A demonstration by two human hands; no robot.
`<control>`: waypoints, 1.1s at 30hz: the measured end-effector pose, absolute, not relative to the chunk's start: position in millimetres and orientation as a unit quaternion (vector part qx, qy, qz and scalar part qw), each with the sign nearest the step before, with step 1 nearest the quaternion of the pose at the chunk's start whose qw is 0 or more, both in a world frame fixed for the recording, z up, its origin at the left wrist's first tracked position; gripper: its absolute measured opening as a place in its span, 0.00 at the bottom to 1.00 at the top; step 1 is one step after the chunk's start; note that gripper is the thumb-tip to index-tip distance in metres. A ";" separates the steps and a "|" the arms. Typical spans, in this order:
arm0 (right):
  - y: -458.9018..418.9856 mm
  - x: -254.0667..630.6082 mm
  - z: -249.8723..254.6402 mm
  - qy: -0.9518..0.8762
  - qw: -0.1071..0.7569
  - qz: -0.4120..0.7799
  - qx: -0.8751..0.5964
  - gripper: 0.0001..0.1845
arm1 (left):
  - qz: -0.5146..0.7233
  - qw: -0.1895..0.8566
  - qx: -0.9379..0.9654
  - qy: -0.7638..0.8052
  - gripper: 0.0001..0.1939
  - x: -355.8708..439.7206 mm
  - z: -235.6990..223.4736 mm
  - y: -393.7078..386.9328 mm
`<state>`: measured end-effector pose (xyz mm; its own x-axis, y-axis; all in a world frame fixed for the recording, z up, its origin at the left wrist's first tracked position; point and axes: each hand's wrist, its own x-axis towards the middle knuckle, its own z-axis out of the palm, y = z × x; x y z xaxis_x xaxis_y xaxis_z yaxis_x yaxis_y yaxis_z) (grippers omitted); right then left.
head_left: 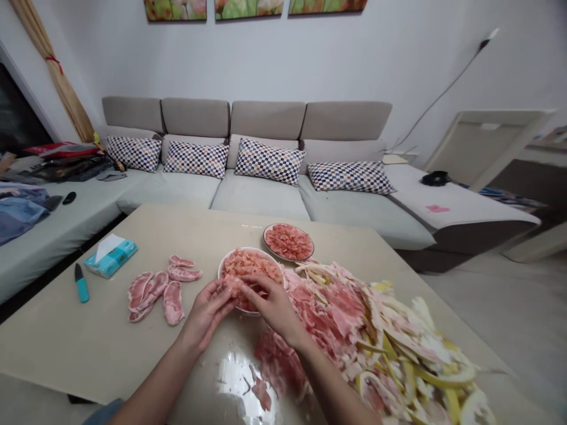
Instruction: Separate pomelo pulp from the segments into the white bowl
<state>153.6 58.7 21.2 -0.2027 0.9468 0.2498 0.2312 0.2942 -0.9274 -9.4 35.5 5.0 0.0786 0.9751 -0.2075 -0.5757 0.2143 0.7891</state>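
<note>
Left hand (207,314) and right hand (273,302) grip pomelo pulp (233,287), half hidden, over a bowl (261,254).

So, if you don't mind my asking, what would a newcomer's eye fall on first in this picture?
The big heap of pomelo rind and pink membrane sprawling over the right of the table stands out first. At the centre, the left hand and right hand work over a white bowl of pink pulp, with a plate of more pulp just behind it.
</note>
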 end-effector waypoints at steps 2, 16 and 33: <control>55.5 147.7 19.7 -0.657 0.447 0.410 -0.447 0.12 | 0.570 0.668 0.287 0.383 0.14 -8.0 5.5 34.0; 61.9 149.5 9.2 -0.544 0.439 0.604 -0.382 0.18 | 0.588 0.592 0.355 0.422 0.12 -4.2 6.8 32.8; 69.6 145.9 23.1 -0.518 0.433 0.612 -0.411 0.16 | 0.611 0.569 0.331 0.441 0.15 -2.1 9.4 39.7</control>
<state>145.9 69.6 23.1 -0.2868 0.9565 -0.0541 -0.1039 -0.0872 -0.9908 -2.1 39.7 9.4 -0.1341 0.9862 -0.0967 -0.4026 0.0349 0.9147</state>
